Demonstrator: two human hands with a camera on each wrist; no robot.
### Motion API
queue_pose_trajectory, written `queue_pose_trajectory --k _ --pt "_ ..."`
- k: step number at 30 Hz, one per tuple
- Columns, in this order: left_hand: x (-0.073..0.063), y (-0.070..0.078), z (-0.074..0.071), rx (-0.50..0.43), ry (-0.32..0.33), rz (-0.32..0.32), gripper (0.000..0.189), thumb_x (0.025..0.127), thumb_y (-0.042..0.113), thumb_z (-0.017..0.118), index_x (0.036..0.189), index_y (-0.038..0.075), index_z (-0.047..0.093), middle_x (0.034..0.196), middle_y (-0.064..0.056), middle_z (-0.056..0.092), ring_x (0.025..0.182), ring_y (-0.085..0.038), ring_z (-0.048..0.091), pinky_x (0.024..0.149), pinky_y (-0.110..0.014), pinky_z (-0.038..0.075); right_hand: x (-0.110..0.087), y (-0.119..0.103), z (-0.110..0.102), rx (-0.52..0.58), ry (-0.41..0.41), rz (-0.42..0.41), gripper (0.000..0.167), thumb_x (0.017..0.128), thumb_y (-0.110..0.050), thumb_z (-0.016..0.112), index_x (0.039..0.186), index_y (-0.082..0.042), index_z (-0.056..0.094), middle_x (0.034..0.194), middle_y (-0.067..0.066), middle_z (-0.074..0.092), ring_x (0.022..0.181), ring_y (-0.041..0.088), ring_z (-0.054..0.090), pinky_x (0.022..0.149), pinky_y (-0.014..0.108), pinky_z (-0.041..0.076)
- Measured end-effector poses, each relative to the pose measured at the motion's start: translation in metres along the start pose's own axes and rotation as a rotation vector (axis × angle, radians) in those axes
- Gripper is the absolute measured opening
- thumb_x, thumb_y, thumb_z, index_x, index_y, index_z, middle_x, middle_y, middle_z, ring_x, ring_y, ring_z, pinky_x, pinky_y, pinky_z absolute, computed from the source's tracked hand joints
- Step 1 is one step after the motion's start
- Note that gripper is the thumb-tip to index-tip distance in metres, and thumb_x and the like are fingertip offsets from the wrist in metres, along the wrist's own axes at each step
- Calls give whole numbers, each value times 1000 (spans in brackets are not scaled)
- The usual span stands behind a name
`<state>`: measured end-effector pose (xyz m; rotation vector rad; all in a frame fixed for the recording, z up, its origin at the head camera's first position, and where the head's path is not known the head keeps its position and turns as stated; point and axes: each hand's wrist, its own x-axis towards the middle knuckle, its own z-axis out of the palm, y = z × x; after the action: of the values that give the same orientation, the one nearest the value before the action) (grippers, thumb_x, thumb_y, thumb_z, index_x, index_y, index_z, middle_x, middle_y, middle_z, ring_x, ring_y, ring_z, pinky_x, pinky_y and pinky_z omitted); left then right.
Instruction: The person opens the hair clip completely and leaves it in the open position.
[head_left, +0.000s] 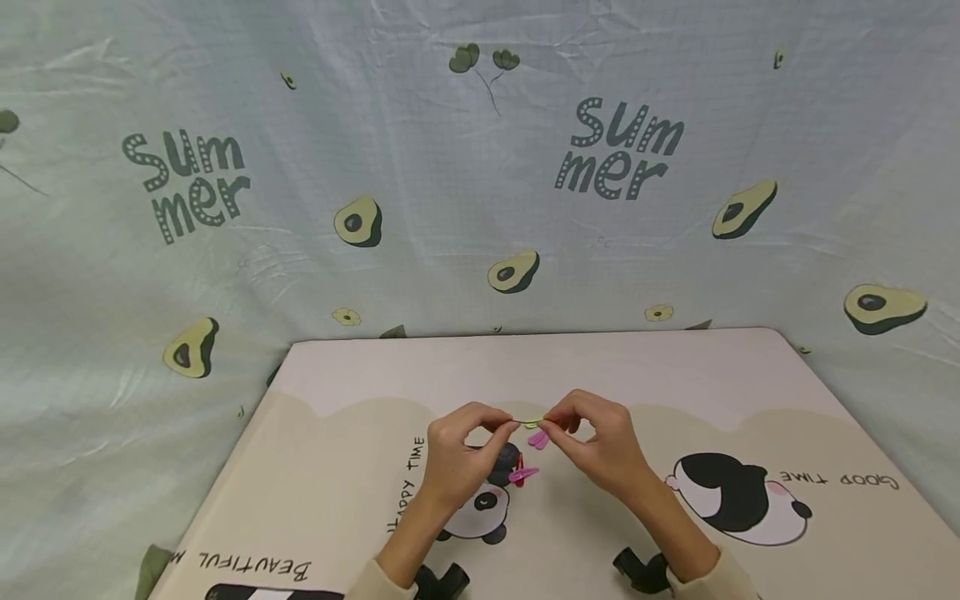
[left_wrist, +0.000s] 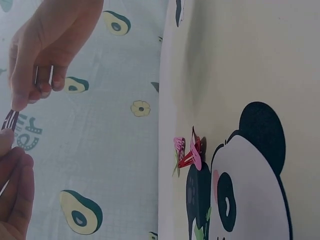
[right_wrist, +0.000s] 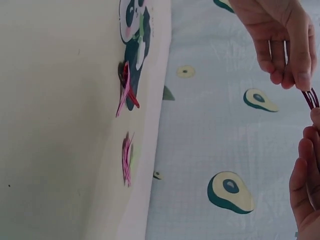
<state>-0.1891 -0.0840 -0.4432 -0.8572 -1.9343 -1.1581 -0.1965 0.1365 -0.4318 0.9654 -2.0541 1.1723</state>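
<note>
Both hands are raised above the table with their fingertips close together. Between them is a slim dark hair clip point(left_wrist: 11, 120), its slots showing in the wrist views. My left hand point(head_left: 461, 450) pinches one end between thumb and forefinger, and my right hand point(head_left: 600, 442) pinches the other. On the table below, a pink hair clip point(head_left: 524, 474) lies crossed over a red hair clip point(right_wrist: 134, 97). Farther back are more pink hair clips point(right_wrist: 126, 165), with a green hair clip point(right_wrist: 132, 154) partly hidden beside them.
The table cover point(head_left: 337, 467) carries printed pandas and lettering. Black angular pieces point(head_left: 645, 572) show by both forearms. A pale cloth point(head_left: 435, 167) with avocado prints hangs behind the table's far edge.
</note>
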Motion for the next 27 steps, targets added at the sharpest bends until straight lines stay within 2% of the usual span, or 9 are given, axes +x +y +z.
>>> queue_pose_trajectory --k 4,8,10,15,27 --pt "0 -1 0 6 -7 5 5 92 13 78 94 8 78 82 -2 77 71 -11 71 73 -18 59 0 2 1 -16 27 -43 28 73 7 87 87 -12 73 78 -2 72 68 9 61 64 15 52" --pt "0 -1 1 7 -4 12 4 91 12 79 94 9 78 81 -2 77 71 -11 70 72 -18 59 -2 3 1 -11 38 -77 14 83 -6 85 88 -11 73 78 -1 72 67 10 62 65 14 52" --pt "0 -1 1 8 -2 17 4 91 11 79 94 9 78 81 -2 77 71 -11 70 72 -17 59 -2 4 1 -11 41 -81 14 83 -6 85 87 -11 73 78 -1 71 67 10 62 66 14 52" --pt "0 -2 1 9 3 26 5 90 9 79 94 10 77 81 -2 77 70 -11 71 72 -18 59 -2 4 2 -11 46 -85 28 70 8 87 85 -11 72 76 -1 71 65 10 61 65 14 53" --pt "-1 -2 2 29 11 32 5 88 9 80 92 10 77 80 -1 76 70 -11 70 71 -18 59 -4 4 4 -13 53 -77 29 70 9 87 84 -11 71 75 -1 70 65 10 59 64 14 53"
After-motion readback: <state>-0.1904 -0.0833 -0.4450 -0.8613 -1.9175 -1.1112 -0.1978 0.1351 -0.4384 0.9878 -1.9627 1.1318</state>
